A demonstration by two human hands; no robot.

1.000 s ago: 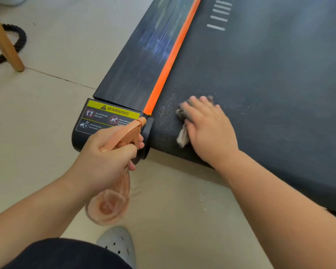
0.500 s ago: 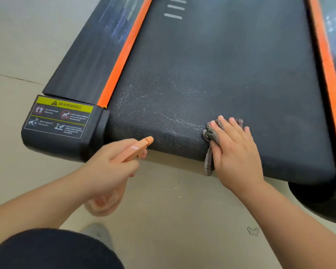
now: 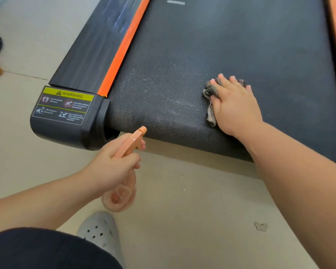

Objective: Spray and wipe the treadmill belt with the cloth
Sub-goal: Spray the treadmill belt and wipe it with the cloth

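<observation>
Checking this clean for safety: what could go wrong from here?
1. The left hand holds the translucent peach plastic spray bottle with its nozzle low at the end of the black textured treadmill belt; mist may land on the beige floor beside the grey perforated clog, a slip risk.
2. The right hand presses the crumpled grey cloth right of the whitish streaks, which could be missed.
</observation>
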